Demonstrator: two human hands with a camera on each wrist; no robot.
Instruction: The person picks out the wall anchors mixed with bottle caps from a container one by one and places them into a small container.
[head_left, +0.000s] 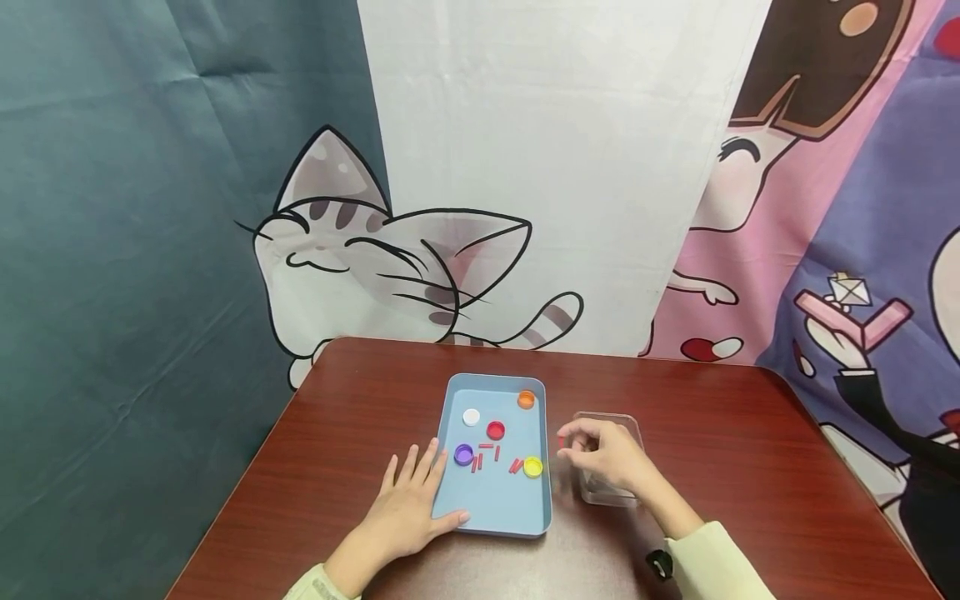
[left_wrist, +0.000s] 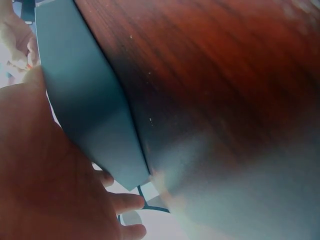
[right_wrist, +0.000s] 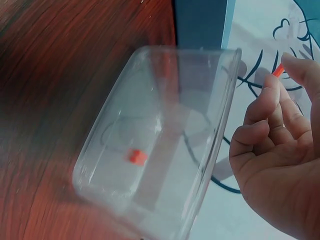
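My left hand [head_left: 405, 510] lies with spread, straight fingers along the left side of a light blue tray [head_left: 498, 510], its thumb over the near rim. In the tray are several small red sticks [head_left: 486, 446] and round plastic caps: white [head_left: 471, 417], orange [head_left: 527, 399], red [head_left: 496, 430], purple [head_left: 463, 454] and yellow [head_left: 532, 467]. Between thumb and index finger, my right hand [head_left: 604, 454] pinches another red stick [right_wrist: 278, 70]. That hand is beside the tray's right edge, overlapping a clear plastic box [head_left: 611, 498] in the head view. Inside the box, something small and red [right_wrist: 136, 156] shows, blurred.
Tray and box stand side by side on a reddish-brown wooden table [head_left: 360, 417]. Behind the table's far edge hangs a curtain [head_left: 562, 167] printed with a cartoon cat. A small black object [head_left: 660, 564] is by the right sleeve.
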